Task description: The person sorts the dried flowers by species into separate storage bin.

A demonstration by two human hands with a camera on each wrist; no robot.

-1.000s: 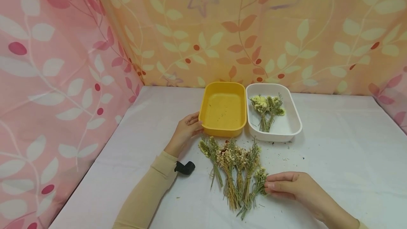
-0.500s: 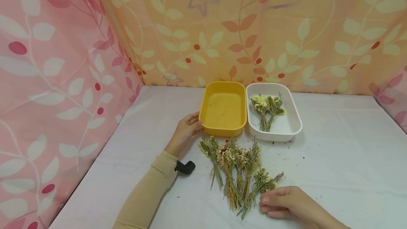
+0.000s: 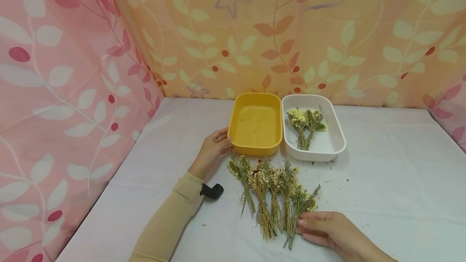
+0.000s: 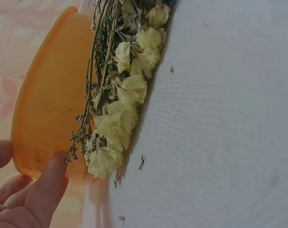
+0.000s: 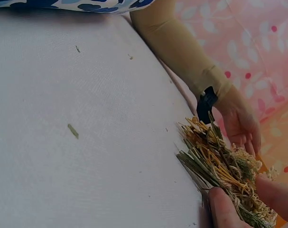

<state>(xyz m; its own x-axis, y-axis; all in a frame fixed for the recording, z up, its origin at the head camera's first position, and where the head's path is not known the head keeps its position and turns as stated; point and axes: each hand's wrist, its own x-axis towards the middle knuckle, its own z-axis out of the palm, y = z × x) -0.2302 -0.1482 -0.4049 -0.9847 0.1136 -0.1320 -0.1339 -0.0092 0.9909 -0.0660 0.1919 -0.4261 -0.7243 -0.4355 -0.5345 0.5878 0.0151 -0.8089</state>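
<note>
My right hand [image 3: 329, 229] pinches the rightmost dried flower bunch [image 3: 303, 202], low down near its tied stems. In the right wrist view, thumb and finger stand on either side of the stems. Several more dried bunches [image 3: 263, 189] lie beside it in a row, heads pointing away. My left hand [image 3: 211, 151] grips the near left corner of a yellow bin [image 3: 256, 151], its fingertips at the rim and outer wall. Pale yellow blossoms [image 4: 117, 118] lie close beside those fingers in the left wrist view.
A white bin [image 3: 316, 156] stands against the yellow one and holds dried bunches with yellow heads [image 3: 306, 122]. Plant crumbs are scattered on the white table cloth [image 3: 393, 173]. A black wrist strap piece [image 3: 212, 191] juts from my left sleeve. Patterned curtains rise behind and at the left.
My right hand has come down from the rightmost bunch's head to its stems. The bunch has turned more upright, and its stem ends have shifted right. The left hand stays at the yellow bin.
</note>
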